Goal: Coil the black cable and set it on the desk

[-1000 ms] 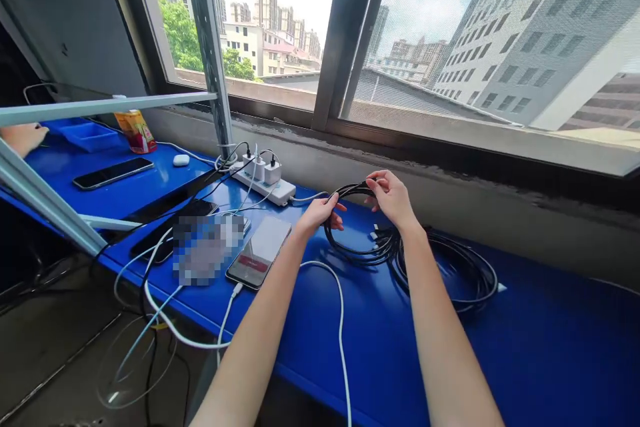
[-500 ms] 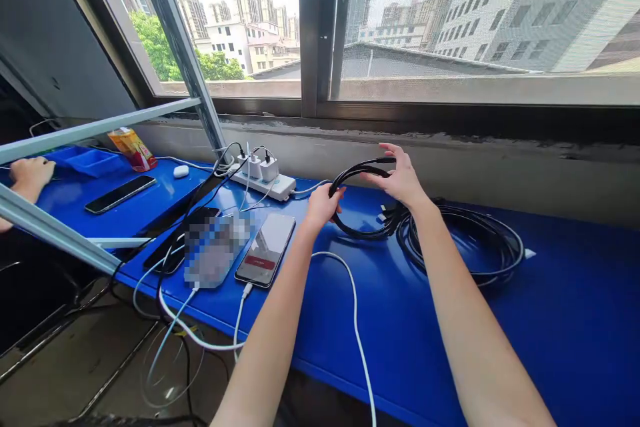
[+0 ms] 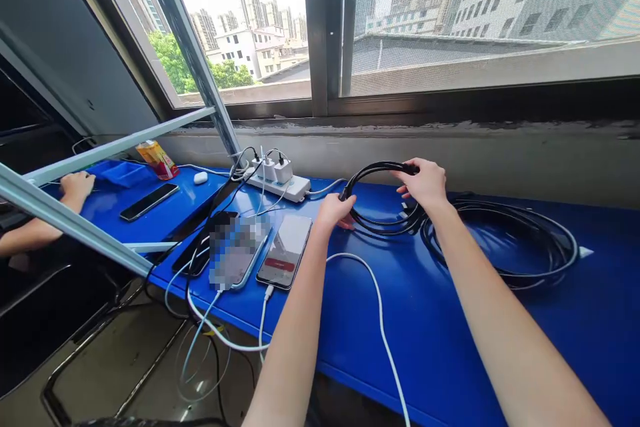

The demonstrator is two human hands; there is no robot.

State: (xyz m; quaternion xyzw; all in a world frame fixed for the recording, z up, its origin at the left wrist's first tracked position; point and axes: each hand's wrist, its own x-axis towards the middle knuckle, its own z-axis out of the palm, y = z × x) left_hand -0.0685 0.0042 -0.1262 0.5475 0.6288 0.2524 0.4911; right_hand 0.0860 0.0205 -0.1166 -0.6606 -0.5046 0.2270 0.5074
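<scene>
Between my hands is a coiled black cable (image 3: 377,168), its loops raised a little off the blue table. My left hand (image 3: 336,210) is closed round the coil's left side. On its upper right side, my right hand (image 3: 424,181) pinches the loops between thumb and fingers. A pale connector (image 3: 404,213) shows inside the lower right of the coil. To the right of my right hand lies a larger coil of black cable (image 3: 543,227) on the table. A phone (image 3: 285,252) with a white cable plugged in lies left of my left forearm.
A white power strip (image 3: 280,181) with chargers stands by the wall. More phones, with cables plugged in, lie at the left. A metal frame (image 3: 205,80) crosses the left side. Beyond it, another person's hand (image 3: 77,185) rests near a blue tray (image 3: 123,173).
My right hand has closed from spread fingers onto the upper right of the coil. My left hand keeps its hold. The whole view has shifted slightly, with things appearing farther right.
</scene>
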